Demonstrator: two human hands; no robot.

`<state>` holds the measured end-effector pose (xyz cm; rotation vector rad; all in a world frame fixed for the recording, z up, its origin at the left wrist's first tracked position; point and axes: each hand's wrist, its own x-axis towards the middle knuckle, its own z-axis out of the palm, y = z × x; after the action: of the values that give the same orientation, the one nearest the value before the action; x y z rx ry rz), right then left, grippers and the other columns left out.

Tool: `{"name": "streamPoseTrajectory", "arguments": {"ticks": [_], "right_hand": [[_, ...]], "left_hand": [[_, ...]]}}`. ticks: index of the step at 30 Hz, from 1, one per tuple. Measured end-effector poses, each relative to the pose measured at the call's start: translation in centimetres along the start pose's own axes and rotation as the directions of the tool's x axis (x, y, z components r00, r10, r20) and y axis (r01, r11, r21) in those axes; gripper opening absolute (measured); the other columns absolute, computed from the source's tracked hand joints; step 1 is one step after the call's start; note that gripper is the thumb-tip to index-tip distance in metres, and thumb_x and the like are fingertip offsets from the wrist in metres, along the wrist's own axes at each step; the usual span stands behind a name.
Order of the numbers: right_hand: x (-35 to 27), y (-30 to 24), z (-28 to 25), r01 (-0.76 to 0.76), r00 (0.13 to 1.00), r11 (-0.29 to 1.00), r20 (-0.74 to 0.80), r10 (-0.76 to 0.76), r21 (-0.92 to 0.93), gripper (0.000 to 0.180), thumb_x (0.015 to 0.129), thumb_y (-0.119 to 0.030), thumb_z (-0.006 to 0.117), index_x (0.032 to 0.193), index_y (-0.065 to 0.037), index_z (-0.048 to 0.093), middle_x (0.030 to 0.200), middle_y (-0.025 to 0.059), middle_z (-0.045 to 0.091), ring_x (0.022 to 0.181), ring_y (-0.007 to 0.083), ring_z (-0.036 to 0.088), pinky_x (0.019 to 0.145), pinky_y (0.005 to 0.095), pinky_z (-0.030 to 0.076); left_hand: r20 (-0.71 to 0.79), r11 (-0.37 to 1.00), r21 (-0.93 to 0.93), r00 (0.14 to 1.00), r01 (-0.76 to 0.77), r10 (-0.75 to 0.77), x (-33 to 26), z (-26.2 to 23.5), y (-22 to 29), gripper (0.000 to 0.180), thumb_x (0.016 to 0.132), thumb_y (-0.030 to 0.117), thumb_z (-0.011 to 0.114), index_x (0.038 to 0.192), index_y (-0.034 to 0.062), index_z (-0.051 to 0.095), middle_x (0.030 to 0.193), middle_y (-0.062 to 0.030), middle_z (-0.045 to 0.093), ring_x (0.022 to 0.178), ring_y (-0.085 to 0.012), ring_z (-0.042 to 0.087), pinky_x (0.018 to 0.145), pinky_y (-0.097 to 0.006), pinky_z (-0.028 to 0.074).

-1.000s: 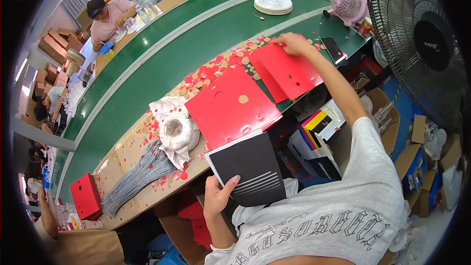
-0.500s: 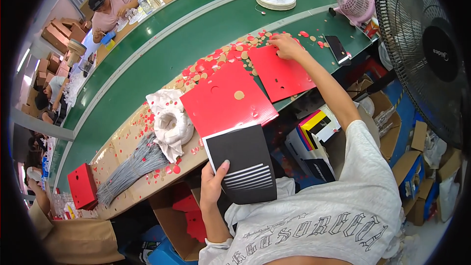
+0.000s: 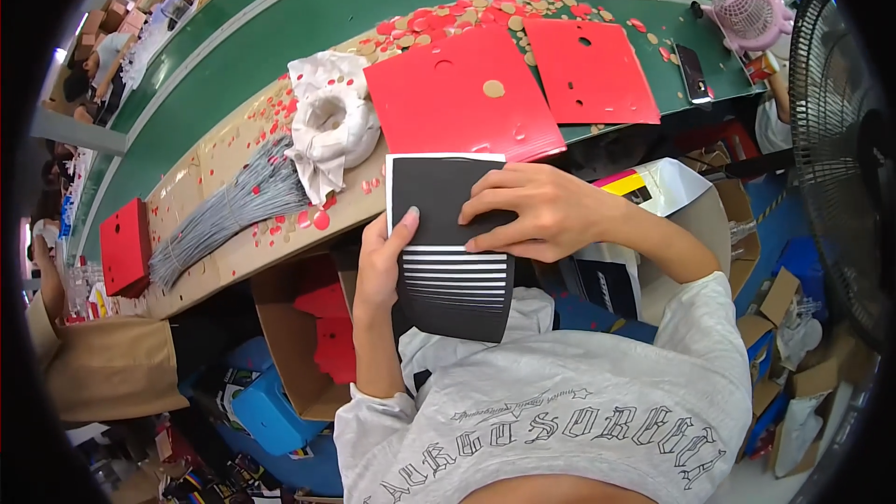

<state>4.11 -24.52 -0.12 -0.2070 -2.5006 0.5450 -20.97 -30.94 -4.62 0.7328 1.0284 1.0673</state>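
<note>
Both hands hold a black card sleeve with white stripes [image 3: 453,247] in front of the person's chest, just below the near edge of the bench [image 3: 215,159]. The left hand [image 3: 383,266] grips the sleeve's left edge, its fingers curled behind the sleeve and the thumb pressed flat on the front face. The right hand [image 3: 541,215] lies over the sleeve's right side, its fingers [image 3: 485,210] bent and spread across the black upper part, grasping that edge just above the white stripes. The sleeve is tilted slightly, its white-bordered top overlapping the bench edge. On the bench just above it lies a large red sheet with punched holes [image 3: 462,98], and a second red sheet [image 3: 588,70] lies beside it to the right. Red and tan punched discs [image 3: 448,23] are scattered around both sheets. Left of the large sheet sits a roll wrapped in white cloth [image 3: 327,126], touching a bundle of grey cords [image 3: 229,210]. A small red box [image 3: 124,245] stands near the bench's far left end. A dark phone [image 3: 693,73] lies right of the second sheet, near a pink desk fan [image 3: 747,9]. An open cardboard box with red pieces [image 3: 313,336] stands below the bench.
</note>
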Motion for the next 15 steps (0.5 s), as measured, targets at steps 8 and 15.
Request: {"name": "streamPoseTrajectory", "arguments": {"ticks": [8, 15], "right_hand": [[-0.4, -1.0, 1.6, -0.066, 0.996, 0.990, 0.069, 0.058, 0.125, 0.020, 0.075, -0.008, 0.076, 0.094, -0.006, 0.073, 0.091, 0.0049, 0.061, 0.083, 0.0224, 0.061, 0.065, 0.0352, 0.051], [0.9, -0.9, 3.9, -0.076, 0.976, 0.994, 0.208, 0.059, 0.078, 0.015, 0.077, -0.010, 0.076, 0.082, -0.006, 0.063, 0.088, 0.0047, 0.057, 0.082, 0.0235, 0.058, 0.064, 0.0364, 0.049]], "left_hand": [[0.016, 0.992, -0.125, 1.000, -0.017, 0.019, -0.8, -2.1, 0.2, 0.029, 0.102, 0.018, 0.054, 0.117, -0.0064, 0.061, 0.100, -0.0098, 0.070, 0.082, -0.0123, 0.068, 0.073, -0.025, 0.054], [0.135, 0.992, -0.118, 0.991, 0.036, -0.020, -0.5, -3.9, -0.9, 0.033, 0.103, 0.019, 0.053, 0.122, -0.0085, 0.058, 0.104, -0.0118, 0.070, 0.084, -0.0137, 0.069, 0.076, -0.026, 0.055]]}}
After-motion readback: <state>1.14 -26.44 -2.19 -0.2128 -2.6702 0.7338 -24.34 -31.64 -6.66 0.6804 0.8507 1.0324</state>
